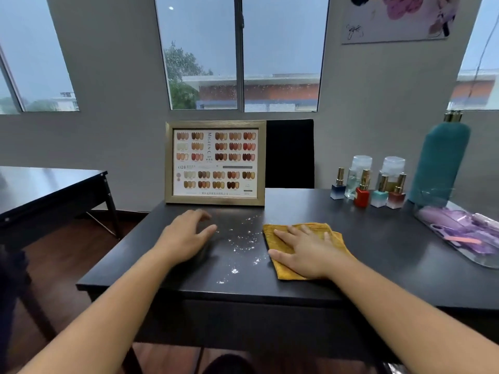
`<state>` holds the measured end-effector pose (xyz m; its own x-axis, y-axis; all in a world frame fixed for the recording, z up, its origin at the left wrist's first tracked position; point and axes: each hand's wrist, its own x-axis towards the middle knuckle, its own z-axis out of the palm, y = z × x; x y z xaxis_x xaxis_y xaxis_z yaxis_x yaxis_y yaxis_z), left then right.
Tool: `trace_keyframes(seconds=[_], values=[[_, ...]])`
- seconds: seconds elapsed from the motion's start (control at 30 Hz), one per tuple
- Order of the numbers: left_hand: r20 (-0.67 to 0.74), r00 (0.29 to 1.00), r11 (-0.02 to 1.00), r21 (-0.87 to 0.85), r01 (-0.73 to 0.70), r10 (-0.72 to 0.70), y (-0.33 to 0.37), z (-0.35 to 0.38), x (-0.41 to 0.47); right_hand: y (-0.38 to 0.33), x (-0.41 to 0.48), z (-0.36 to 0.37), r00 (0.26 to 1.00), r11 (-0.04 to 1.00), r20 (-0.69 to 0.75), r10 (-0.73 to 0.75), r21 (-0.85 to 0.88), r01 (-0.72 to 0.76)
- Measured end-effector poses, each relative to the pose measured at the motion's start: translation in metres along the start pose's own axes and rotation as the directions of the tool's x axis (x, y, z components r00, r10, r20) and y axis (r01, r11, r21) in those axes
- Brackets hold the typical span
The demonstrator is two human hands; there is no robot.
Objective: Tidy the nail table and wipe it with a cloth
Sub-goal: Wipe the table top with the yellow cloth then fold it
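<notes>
A folded yellow cloth (334, 240) lies on the dark nail table (378, 265), right of centre. My right hand (302, 248) presses flat on the cloth with straight fingers. White dust and flakes (240, 244) are scattered over the table between my hands. Left of the dust, my left hand (186, 233) rests on the table with its fingers loosely bent, holding nothing.
A framed nail colour chart (215, 162) stands at the table's back. Several polish bottles (367, 188), two clear jars and a teal-wrapped bottle (437, 163) stand at the back right. A clear tray of purple tools (459, 233) lies far right. Another dark table (48, 190) stands to the left.
</notes>
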<state>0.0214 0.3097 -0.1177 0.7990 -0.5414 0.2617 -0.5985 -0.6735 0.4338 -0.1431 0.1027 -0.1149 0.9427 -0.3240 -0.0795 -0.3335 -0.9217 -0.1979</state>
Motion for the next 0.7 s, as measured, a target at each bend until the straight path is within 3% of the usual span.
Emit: trace_keyframes(seconds=[0.07,0.37,0.7], values=[[0.061,0.997,0.993,0.109,0.033,-0.04,-0.022,0.002,-0.008,0.005,0.002,0.009,1.0,0.998,0.029,-0.002,-0.059,0.004],[0.098,0.994,0.991,0.135,0.024,-0.037,-0.031,0.009,-0.012,0.008,0.043,0.005,0.986,0.984,-0.014,0.167,-0.056,-0.168],[0.108,0.993,0.987,0.16,0.031,-0.049,-0.032,0.011,-0.01,-0.018,0.05,0.006,1.0,1.0,-0.022,-0.007,-0.028,0.006]])
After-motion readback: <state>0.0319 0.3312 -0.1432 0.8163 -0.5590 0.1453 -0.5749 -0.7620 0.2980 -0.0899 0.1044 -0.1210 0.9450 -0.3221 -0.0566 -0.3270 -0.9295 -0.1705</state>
